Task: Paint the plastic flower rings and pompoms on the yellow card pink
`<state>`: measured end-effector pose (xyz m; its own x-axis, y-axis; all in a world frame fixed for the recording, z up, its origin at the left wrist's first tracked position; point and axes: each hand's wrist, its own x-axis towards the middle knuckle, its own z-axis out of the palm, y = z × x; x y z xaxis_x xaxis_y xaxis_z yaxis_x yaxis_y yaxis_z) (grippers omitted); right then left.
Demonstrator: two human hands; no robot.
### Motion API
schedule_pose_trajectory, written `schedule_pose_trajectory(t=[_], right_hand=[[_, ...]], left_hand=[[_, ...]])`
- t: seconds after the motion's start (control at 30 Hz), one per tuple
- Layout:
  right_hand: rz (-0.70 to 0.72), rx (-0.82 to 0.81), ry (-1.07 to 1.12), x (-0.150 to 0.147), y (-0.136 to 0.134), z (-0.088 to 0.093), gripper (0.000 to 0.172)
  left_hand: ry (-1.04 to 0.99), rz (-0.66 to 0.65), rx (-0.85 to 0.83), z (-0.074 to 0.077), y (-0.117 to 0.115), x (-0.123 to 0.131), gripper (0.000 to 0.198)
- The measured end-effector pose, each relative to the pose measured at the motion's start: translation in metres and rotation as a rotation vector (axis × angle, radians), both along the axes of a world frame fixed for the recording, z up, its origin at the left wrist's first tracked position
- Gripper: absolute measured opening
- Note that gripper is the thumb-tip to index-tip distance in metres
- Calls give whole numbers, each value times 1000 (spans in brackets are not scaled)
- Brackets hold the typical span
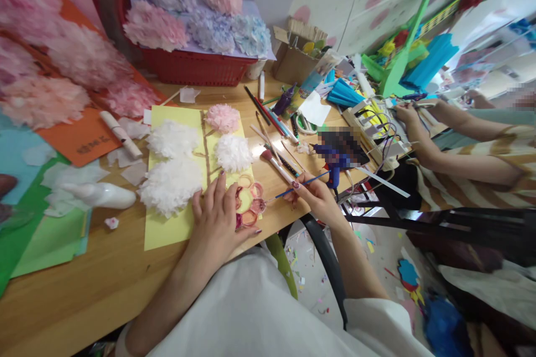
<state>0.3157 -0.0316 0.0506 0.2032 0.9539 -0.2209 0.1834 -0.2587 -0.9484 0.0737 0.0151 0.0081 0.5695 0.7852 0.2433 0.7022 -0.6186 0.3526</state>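
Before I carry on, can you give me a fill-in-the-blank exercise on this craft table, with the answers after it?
1. The right hand holds a slim paintbrush with a ____ handle.
2. The paintbrush's tip is at the small translucent palette, shaped like a ____.
3. On the yellow paper sheet, three fluffy pom-poms are white and one is ____.
4. The slatted plastic basket under the tissue flowers is ____.

Missing words: blue; flower; pink; red.

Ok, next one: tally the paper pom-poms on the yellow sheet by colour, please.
White pom-poms: 3, two left of the brown stem and one right of it
Pink pom-pom: 1, right of the stem
Total on the yellow sheet: 4
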Motion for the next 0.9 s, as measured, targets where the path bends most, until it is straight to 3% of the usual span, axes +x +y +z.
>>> schedule_pose_trajectory(t=[0.9], right_hand=[[-244,54,-295,-23,-5,-5,50]], left_hand=[[0,-2,-40,7,0,0,86]])
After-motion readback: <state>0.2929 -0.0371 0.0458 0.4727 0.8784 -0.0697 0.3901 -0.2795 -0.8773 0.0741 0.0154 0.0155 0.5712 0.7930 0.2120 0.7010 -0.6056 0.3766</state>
